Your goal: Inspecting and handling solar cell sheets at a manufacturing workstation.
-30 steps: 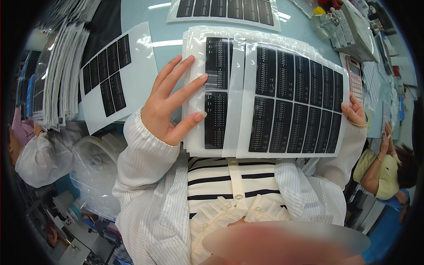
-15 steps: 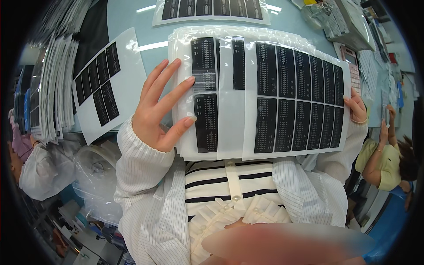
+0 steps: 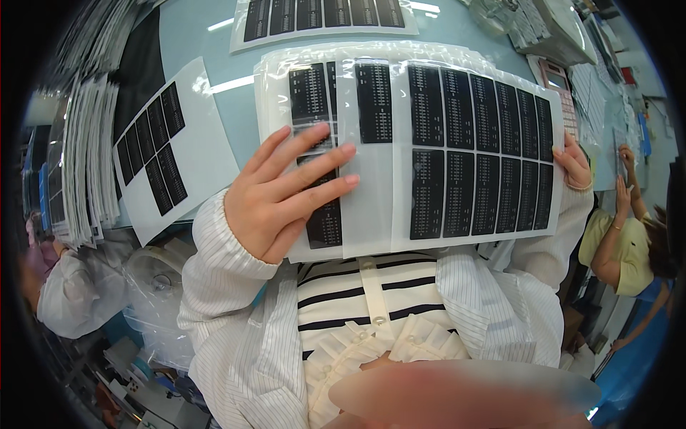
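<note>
A stack of translucent-backed sheets of black rectangular labels [image 3: 404,214] lies in front of my chest, its upper sheets fanned sideways. My left hand [image 3: 286,193] rests across the left part of the stack, its fingers spread flat over the black labels and the sheet edges there. Its thumb is bent low, partly hidden. At the far right edge, my right hand [image 3: 574,164] grips the top label sheet [image 3: 482,154], with the fingertips on its face and the rest of the hand behind it.
Left of the stack lies a part-used label sheet [image 3: 196,161]; another sheet [image 3: 321,28] lies beyond it. Tall piles of sheets [image 3: 89,157] stand at far left. A pink calculator [image 3: 561,89] sits at right. A person in yellow [image 3: 618,250] works at far right.
My left hand has slid right and slightly down across the sheets, its fingers closer together. A second sheet's label column shows more fully. My right hand keeps its hold.
</note>
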Demonstrator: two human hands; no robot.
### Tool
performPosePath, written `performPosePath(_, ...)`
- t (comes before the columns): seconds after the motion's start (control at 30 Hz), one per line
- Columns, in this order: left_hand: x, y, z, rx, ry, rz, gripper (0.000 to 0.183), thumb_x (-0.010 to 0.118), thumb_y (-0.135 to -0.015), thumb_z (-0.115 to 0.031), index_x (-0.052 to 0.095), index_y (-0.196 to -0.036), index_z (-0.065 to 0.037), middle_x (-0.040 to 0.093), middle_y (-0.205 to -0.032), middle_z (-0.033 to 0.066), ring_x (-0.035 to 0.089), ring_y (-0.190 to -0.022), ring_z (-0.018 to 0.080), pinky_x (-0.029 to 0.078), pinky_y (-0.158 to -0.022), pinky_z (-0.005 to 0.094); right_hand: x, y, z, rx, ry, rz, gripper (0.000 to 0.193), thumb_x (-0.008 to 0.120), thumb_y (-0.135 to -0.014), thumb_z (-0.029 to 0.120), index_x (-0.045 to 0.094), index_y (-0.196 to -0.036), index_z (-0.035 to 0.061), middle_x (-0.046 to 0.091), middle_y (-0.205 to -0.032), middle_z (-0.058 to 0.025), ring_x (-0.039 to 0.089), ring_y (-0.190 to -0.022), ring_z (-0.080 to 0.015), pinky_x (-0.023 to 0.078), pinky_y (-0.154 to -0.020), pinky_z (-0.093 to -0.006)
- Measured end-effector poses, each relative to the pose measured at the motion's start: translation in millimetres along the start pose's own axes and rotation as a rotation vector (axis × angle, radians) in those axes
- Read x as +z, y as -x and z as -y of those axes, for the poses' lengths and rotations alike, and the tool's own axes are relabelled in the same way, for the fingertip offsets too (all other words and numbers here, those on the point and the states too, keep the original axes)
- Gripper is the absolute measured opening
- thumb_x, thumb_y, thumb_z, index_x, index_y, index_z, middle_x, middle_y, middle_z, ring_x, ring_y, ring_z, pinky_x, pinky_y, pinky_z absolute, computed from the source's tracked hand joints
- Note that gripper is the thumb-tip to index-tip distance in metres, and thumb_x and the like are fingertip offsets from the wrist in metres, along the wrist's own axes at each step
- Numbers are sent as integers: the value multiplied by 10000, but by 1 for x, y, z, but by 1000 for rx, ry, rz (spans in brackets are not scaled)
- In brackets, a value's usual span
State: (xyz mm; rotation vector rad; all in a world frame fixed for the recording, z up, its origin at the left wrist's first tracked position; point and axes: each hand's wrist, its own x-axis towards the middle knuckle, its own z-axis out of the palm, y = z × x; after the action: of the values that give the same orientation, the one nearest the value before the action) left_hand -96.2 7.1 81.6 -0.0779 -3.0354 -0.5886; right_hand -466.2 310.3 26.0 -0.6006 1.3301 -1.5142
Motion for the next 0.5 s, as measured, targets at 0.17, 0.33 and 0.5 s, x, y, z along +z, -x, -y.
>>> performPosePath(0.17, 4, 2, 8, 43, -1, -7, 359, 491, -764, -171, 574, -1103, -86, 486, -1235, 90, 357, -1215, 324, 189, -1031, 459, -2, -5, 4, 21, 50, 25, 528, 474, -821, 20, 272, -1307, -21, 463, -1226, -169, 523, -1067, -218, 438, -876, -295)
performPosePath(0.33, 11, 7, 12, 71, -48, -131, 375, 433, -833, -342, 620, -1034, -86, 541, -1160, 112, 412, -1171, 338, 225, -1008, 489, -16, -9, 25, 144, 337, 7, 524, 517, -817, 52, 310, -1295, -6, 506, -1178, -124, 505, -1070, -180, 393, -909, -287)
performPosePath(0.5, 15, 14, 17, 82, -65, -152, 391, 439, -830, -365, 633, -1004, -74, 553, -1140, 122, 433, -1150, 347, 249, -995, 482, -48, -52, 74, 95, 575, 122, 449, 548, -812, 82, 417, -1235, 14, 554, -1096, -81, 520, -1028, -153, 416, -873, -278)
